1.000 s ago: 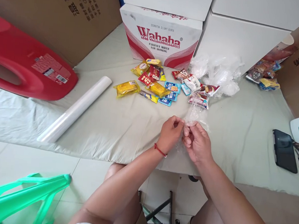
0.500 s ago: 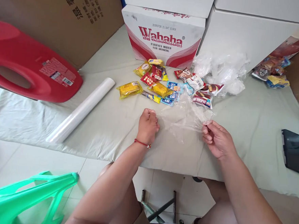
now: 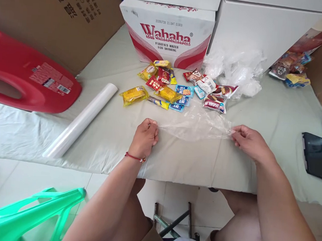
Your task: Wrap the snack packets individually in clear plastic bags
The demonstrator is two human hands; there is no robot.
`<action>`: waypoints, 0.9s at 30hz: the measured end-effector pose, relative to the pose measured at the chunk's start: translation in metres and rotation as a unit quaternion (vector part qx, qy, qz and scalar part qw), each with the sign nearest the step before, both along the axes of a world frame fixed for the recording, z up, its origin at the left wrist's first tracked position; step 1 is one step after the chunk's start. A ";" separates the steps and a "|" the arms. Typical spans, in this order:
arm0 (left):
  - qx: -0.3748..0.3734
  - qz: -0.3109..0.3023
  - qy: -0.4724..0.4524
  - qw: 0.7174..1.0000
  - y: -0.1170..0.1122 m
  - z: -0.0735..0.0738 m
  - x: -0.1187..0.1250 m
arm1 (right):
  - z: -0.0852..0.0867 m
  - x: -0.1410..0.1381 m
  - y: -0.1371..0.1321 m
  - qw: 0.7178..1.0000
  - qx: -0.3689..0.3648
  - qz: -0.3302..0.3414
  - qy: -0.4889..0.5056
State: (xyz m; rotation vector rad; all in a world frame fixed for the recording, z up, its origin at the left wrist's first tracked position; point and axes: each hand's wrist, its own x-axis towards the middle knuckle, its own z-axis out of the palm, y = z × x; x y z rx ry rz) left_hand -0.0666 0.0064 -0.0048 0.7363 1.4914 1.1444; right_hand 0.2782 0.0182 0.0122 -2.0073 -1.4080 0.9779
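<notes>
A clear plastic bag point(image 3: 196, 125) is stretched sideways between my two hands, just above the cloth-covered surface point(image 3: 180, 162). My left hand point(image 3: 146, 134), with a red cord bracelet at the wrist, is closed on one end of it. At the other end my right hand point(image 3: 245, 139) pinches the thin film between thumb and fingers. Beyond the bag lie wrapped snacks: yellow-wrapped cakes point(image 3: 135, 95), small blue packets point(image 3: 184, 90), a red packet point(image 3: 164, 76) and maroon-wrapped pies point(image 3: 215, 103).
Crumpled clear bags point(image 3: 240, 72) lie at the back right, before white boxes. A Wahaha carton point(image 3: 167, 36) stands behind the snacks. To the left are a white plastic roll point(image 3: 81, 120) and a red jug point(image 3: 34, 75). A black phone point(image 3: 317, 157) rests at right; a green stool point(image 3: 33, 210) is below.
My hands have moved farther apart, left hand leftward and right hand rightward. The bag between them is pulled wider and flatter. The view has shifted slightly.
</notes>
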 end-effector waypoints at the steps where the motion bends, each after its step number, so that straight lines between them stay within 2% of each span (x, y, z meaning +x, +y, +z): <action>1: 0.001 -0.013 0.007 1.000 -0.001 0.000 0.002 | 0.001 -0.002 0.001 0.996 0.069 -0.032 -0.054; 3: 0.005 -0.042 0.019 0.999 -0.004 0.001 0.007 | 0.007 -0.011 0.001 0.959 0.243 -0.087 -0.119; 4: 0.006 -0.055 0.021 0.998 -0.004 0.001 0.010 | 0.011 -0.019 0.000 0.937 0.317 -0.080 -0.123; 6: 0.004 -0.073 0.018 0.997 -0.005 0.000 0.014 | 0.020 -0.039 -0.004 0.908 0.406 0.018 -0.105; 8: 0.000 -0.077 0.012 0.997 -0.005 0.000 0.016 | 0.027 -0.060 -0.009 0.877 0.443 0.155 -0.104; 9: 0.000 -0.076 0.010 0.997 -0.004 0.000 0.016 | 0.030 -0.069 -0.012 0.860 0.455 0.202 -0.113; 10: 0.000 -0.074 0.009 0.997 -0.004 0.000 0.016 | 0.031 -0.076 -0.014 0.847 0.460 0.234 -0.125; 12: 0.002 -0.072 0.006 0.997 -0.004 -0.001 0.016 | 0.031 -0.085 -0.018 0.841 0.441 0.278 -0.144; 15: 0.006 -0.079 0.013 0.997 -0.004 0.000 0.014 | 0.025 -0.089 -0.022 0.856 0.339 0.352 -0.170; 18: 0.003 -0.091 0.028 0.995 -0.006 0.001 0.011 | 0.011 -0.096 -0.025 0.851 0.271 0.405 -0.194; 24: -0.012 -0.108 0.062 0.992 -0.004 0.001 0.002 | -0.020 -0.127 -0.045 0.800 0.257 0.502 -0.203; 27: 0.006 -0.075 0.119 0.990 -0.003 -0.002 0.001 | -0.029 -0.135 -0.053 0.776 0.238 0.541 -0.220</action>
